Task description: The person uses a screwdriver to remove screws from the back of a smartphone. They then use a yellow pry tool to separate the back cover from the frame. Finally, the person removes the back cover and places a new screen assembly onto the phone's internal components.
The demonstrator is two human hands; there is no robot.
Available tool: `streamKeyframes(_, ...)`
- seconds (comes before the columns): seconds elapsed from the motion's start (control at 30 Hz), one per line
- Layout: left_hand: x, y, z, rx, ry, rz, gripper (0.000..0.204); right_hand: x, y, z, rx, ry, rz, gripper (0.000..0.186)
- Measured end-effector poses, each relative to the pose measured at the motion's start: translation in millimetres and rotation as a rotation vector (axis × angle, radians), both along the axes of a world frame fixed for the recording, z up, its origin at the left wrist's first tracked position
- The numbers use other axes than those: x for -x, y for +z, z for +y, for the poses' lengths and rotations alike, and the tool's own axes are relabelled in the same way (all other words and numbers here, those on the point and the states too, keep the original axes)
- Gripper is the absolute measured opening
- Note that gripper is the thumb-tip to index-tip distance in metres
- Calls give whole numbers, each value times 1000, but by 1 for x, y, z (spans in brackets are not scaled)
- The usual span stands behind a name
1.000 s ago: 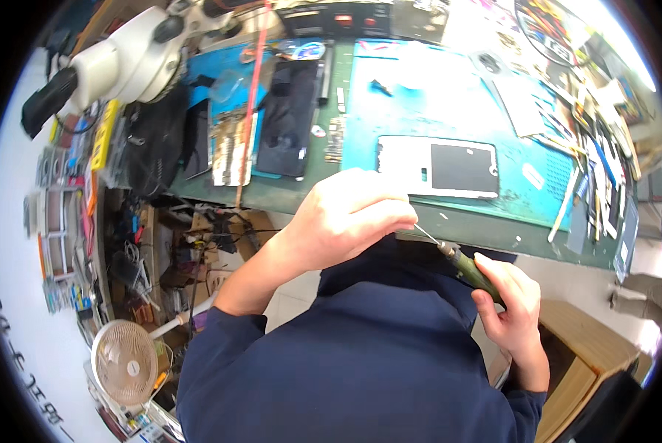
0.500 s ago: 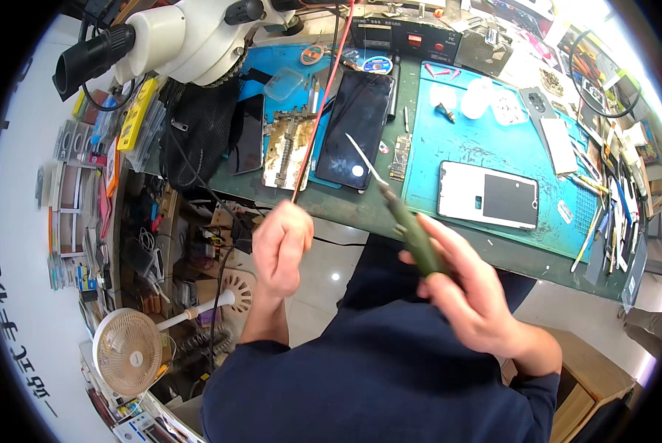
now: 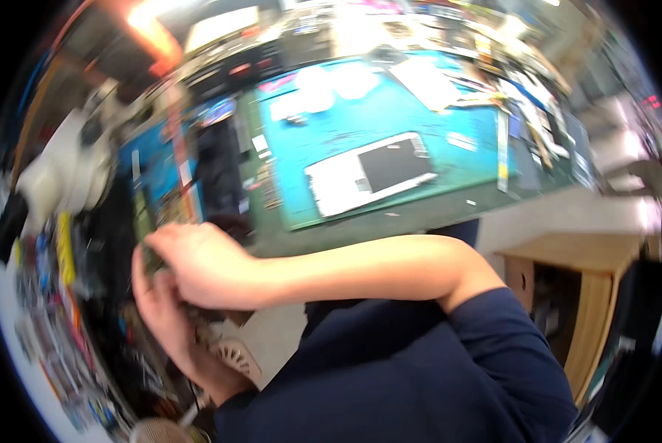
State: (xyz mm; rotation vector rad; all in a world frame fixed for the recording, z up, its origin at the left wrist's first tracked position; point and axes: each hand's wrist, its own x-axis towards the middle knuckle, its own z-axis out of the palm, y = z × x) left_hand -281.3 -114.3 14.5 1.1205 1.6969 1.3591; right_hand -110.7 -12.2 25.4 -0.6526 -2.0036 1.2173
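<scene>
My right arm reaches across my body to the left, and my right hand (image 3: 211, 260) is closed at the near left edge of the bench. In its fingers is a green-handled tool (image 3: 142, 215) with a thin pale tip pointing away from me. My left hand (image 3: 159, 301) sits just below and beside it, its fingers by the tool's lower end. Motion smears those fingers, so whether they grip anything is unclear. A red cord (image 3: 177, 136) hangs just beyond the right hand. A dark phone (image 3: 220, 166) lies to the right of the cord, partly hidden.
On the blue mat (image 3: 294, 159) lies a white and black phone part (image 3: 372, 173). White containers (image 3: 316, 87) stand behind it. Tools (image 3: 530, 118) crowd the right end. A microscope (image 3: 61, 166) stands at the left. A wooden cabinet (image 3: 567, 247) is at the right.
My view has swung right and blurred. My right hand has carried the green-handled tool from in front of me across to the left, and my hands have come together.
</scene>
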Motion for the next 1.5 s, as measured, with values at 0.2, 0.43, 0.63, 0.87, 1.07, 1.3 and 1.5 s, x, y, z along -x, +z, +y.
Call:
streamKeyframes(0.2,8,-30,37,-102,168,747,49,-126,6,-15,-260,-224,-14,52)
streamKeyframes(0.43,-10,-31,59,40,231,1121,45,-360,-6,-9,-546,-1138,-697,26)
streamKeyframes(0.63,-10,-27,56,43,320,971,46,-397,-30,-7,-455,-1090,-886,28)
streamKeyframes(0.87,-28,-26,51,-8,324,911,40,-399,-29,9,-392,-1127,-904,30)
streamKeyframes(1.07,-71,-5,60,-317,417,922,34,-414,-9,-10,366,-832,181,39)
streamKeyframes(1.3,-214,4,110,-372,-761,886,72,-381,-20,-22,541,-594,388,57)
streamKeyframes(1.5,-246,9,136,-283,-974,980,82,-378,-31,-9,-439,-850,-464,31)
